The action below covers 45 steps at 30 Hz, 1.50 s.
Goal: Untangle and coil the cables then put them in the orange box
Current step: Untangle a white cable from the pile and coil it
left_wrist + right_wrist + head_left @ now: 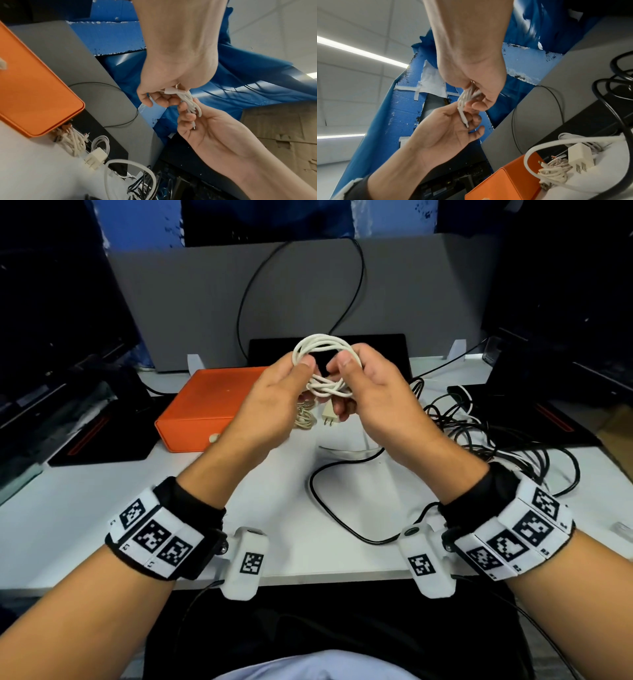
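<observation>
White desk surface (85, 525) fills the scene from near to far, backed by a grey partition panel (205, 296) with a thin black wire looping down it. On the desk, left of centre and toward the far side, sits the orange box (202, 405), its lid closed as far as the head view shows. To the right lies a sprawl of tangled black cables (496, 440), one strand curving toward the near edge. Just right of the box, a small bundle of beige cables (553, 174) rests on the desk beside a white plug adapter (580, 158) with its prongs showing. Raised above the desk at centre, both of the person's hands meet around a white cable (325, 350) wound into a coil of several loops. The left hand (274, 402) pinches the coil's left side between thumb and curled fingers. The right hand (373, 392) grips the right side, its thumb on top and its fingers curled underneath. The wrist views show a short free end of the white cable, tipped with a small connector (467, 125), hanging down past the left palm. Each wrist wears a black band carrying white blocks printed with black square markers.
</observation>
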Motion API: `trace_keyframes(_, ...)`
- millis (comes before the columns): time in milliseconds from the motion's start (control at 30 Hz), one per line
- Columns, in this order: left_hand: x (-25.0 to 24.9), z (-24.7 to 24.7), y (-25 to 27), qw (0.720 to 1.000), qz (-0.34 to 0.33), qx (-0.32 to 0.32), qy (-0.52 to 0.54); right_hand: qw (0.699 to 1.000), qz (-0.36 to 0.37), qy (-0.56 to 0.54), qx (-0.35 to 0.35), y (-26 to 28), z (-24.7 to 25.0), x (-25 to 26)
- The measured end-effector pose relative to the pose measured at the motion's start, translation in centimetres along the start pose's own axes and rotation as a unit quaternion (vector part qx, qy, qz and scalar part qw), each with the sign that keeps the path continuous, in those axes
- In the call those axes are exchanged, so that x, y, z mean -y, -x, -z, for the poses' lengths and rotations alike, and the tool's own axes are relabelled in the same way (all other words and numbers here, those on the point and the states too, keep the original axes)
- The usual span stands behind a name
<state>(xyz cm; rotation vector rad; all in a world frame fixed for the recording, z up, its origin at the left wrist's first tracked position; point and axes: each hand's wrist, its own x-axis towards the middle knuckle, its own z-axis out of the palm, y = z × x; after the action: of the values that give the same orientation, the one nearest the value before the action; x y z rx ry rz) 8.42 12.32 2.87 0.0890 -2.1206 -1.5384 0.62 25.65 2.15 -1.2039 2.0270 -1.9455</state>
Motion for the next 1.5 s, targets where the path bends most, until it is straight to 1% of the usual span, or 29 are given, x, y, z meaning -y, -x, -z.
trace_keyframes(100, 0.1, -0.1, 0.0, 0.997, 0.037, 0.0, 0.061, 1.0, 0.014, 0.008, -0.025, 0.1, -0.3, 0.0)
trace_keyframes(167, 0.3, 0.3, -0.1, 0.993, 0.058, 0.019, 0.103, 1.0, 0.014, 0.01, -0.02, 0.2, -0.4, -0.1)
trace_keyframes(233, 0.4, 0.9, -0.5, 0.993, 0.068, 0.031, 0.091, 1.0, -0.004, 0.017, -0.008, 0.2, -0.4, -0.1)
trace_keyframes(300, 0.0, 1.4, -0.7, 0.998, 0.051, 0.039, -0.018, 0.998, -0.036, 0.048, 0.002, 0.3, -0.3, -0.2)
trace_keyframes(367, -0.3, 1.4, -0.5, 0.989, -0.004, 0.03, -0.145, 0.996, -0.05, 0.079, 0.014, 0.5, -0.5, -0.5)
trace_keyframes(400, -0.3, 1.3, -0.2, 0.978, -0.035, 0.023, -0.203, 0.995, -0.048, 0.089, 0.019, 0.5, -0.7, -0.7)
trace_keyframes(467, 0.1, 0.8, 0.2, 0.944, -0.077, 0.014, -0.32, 0.992, -0.042, 0.114, 0.014, 0.6, -0.9, -0.9)
trace_keyframes(500, 0.4, 0.6, 0.2, 0.927, -0.085, 0.011, -0.366, 0.991, -0.037, 0.128, 0.008, 0.7, -1.0, -0.8)
trace_keyframes(567, 0.8, 0.3, 0.2, 0.908, -0.085, 0.015, -0.409, 0.989, -0.022, 0.145, -0.006, 0.7, -0.9, -0.5)
trace_keyframes(633, 0.7, 0.4, 0.1, 0.908, -0.109, 0.024, -0.404, 0.989, 0.002, 0.149, -0.019, 0.7, -0.6, -0.1)
trace_keyframes(733, 0.3, 0.8, 0.2, 0.935, -0.161, 0.022, -0.315, 0.986, 0.052, 0.149, -0.047, 0.6, -0.4, 0.1)
trace_keyframes(800, 0.0, 0.6, 0.5, 0.955, -0.181, 0.025, -0.234, 0.989, 0.075, 0.114, -0.063, 0.5, -0.4, 0.0)
trace_keyframes(833, -0.1, 0.4, 0.6, 0.965, -0.177, 0.035, -0.188, 0.991, 0.079, 0.09, -0.065, 0.5, -0.5, 0.0)
trace_keyframes(900, -0.5, -0.1, 0.9, 0.984, -0.144, 0.059, -0.088, 0.993, 0.079, 0.058, -0.059, 0.4, -0.5, -0.1)
trace_keyframes(967, -0.9, -0.2, 1.0, 0.992, -0.103, 0.073, -0.031, 0.994, 0.078, 0.06, -0.056, 0.3, -0.4, -0.1)
trace_keyframes(1000, -1.0, -0.1, 1.0, 0.992, -0.093, 0.074, -0.036, 0.993, 0.078, 0.07, -0.057, 0.2, -0.4, 0.0)
trace_keyframes(1033, -1.1, 0.1, 0.9, 0.991, -0.097, 0.068, -0.065, 0.991, 0.079, 0.087, -0.059, 0.2, -0.3, 0.1)
trace_keyframes(1067, -1.1, 0.2, 0.7, 0.985, -0.111, 0.054, -0.119, 0.989, 0.081, 0.111, -0.063, 0.1, -0.2, 0.2)
trace_keyframes(1133, -0.8, 0.4, 0.5, 0.956, -0.132, 0.008, -0.261, 0.98, 0.082, 0.167, -0.074, 0.2, 0.1, 0.6)
trace_keyframes(1167, -0.6, 0.4, 0.5, 0.938, -0.133, -0.02, -0.32, 0.975, 0.082, 0.191, -0.079, 0.2, 0.2, 0.9)
trace_keyframes(1200, -0.5, 0.4, 0.5, 0.924, -0.134, -0.045, -0.355, 0.971, 0.083, 0.21, -0.083, 0.3, 0.3, 1.1)
trace_keyframes(1233, -0.5, 0.4, 0.6, 0.917, -0.141, -0.067, -0.367, 0.967, 0.083, 0.224, -0.088, 0.3, 0.5, 1.2)
trace_keyframes(1300, -0.7, 0.5, 0.5, 0.913, -0.156, -0.096, -0.365, 0.962, 0.083, 0.241, -0.099, 0.1, 0.7, 1.3)
trace_keyframes(1400, -1.1, 0.3, 0.7, 0.907, -0.146, -0.088, -0.385, 0.962, 0.081, 0.243, -0.095, 0.2, 0.7, 1.1)
trace_keyframes(1467, -0.9, -0.2, 0.7, 0.902, -0.132, -0.077, -0.404, 0.968, 0.091, 0.22, -0.077, 0.5, 0.2, 1.0)
trace_keyframes(1500, -0.8, -0.4, 0.6, 0.906, -0.125, -0.074, -0.398, 0.972, 0.097, 0.202, -0.071, 0.7, 0.0, 1.0)
